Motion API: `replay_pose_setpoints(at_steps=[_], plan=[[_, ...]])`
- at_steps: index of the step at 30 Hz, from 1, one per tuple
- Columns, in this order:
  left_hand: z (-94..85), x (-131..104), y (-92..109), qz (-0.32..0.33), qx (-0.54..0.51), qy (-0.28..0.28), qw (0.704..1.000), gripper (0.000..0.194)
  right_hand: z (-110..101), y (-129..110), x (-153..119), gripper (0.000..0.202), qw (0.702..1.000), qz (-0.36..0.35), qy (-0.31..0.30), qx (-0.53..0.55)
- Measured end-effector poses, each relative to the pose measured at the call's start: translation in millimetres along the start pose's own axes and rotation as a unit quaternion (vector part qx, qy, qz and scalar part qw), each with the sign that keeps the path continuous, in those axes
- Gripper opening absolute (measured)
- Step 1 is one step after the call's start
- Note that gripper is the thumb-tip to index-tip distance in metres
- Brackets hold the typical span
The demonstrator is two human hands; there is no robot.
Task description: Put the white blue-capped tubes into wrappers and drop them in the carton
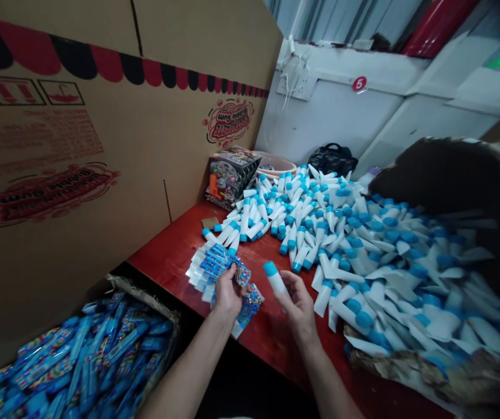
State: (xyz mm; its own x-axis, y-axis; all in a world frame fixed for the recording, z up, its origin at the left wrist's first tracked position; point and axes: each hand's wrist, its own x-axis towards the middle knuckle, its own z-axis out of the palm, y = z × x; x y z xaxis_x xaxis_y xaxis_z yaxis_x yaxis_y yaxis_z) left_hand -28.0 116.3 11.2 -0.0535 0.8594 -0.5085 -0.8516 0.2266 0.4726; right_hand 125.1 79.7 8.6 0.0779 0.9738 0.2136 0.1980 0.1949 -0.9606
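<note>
In my right hand (pixel 298 302) is a white tube (pixel 277 284) with a blue cap, its capped end tilted up and to the left. My fingers are closed around its lower part. My left hand (pixel 229 291) pinches a colourful printed plastic sleeve (pixel 241 272) between thumb and fingers. Beneath that hand, a fanned stack of blue printed sleeves (pixel 215 262) lies on the red table (pixel 166 256). Another blue printed piece (pixel 250 308) shows just right of my left wrist. The two hands are apart, a short gap between tube and sleeve.
A large heap of white tubes with blue caps (pixel 319 221) covers the table's right and back, partly spilling from a torn carton (pixel 442 169). At lower left, a box holds wrapped blue tubes (pixel 96 349). A tall carton (pixel 101 134), display box (pixel 232 174), pink basin (pixel 278 162) and dark bag (pixel 332 158) stand around.
</note>
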Motion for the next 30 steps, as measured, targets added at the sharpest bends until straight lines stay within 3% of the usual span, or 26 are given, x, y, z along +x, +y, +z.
replay_pose_setpoints(at_steps=[5,12,14,18,24,30], plan=[[10.0,-16,-15,-0.013,-0.026,0.013,0.999,0.013,-4,-31,-46,0.031,0.989,-0.078,-0.037,-0.117],[14.3,-40,-30,-0.007,-0.040,-0.008,0.999,0.009,-16,-31,-69,0.038,0.964,-0.151,-0.032,-0.216],[14.0,-48,-32,-0.023,-0.029,-0.049,0.998,0.008,-17,-30,-74,0.039,0.962,-0.151,-0.028,-0.224],[13.2,-65,-34,-0.090,-0.008,-0.121,0.989,0.030,-17,-27,-79,0.038,0.963,-0.141,-0.011,-0.231],[11.1,-82,-36,-0.067,-0.015,-0.167,0.984,0.045,-18,-22,-84,0.039,0.966,-0.148,0.004,-0.213],[9.1,-90,-47,-0.057,-0.005,-0.174,0.983,0.021,-13,-23,-87,0.038,0.968,-0.164,0.022,-0.191]])
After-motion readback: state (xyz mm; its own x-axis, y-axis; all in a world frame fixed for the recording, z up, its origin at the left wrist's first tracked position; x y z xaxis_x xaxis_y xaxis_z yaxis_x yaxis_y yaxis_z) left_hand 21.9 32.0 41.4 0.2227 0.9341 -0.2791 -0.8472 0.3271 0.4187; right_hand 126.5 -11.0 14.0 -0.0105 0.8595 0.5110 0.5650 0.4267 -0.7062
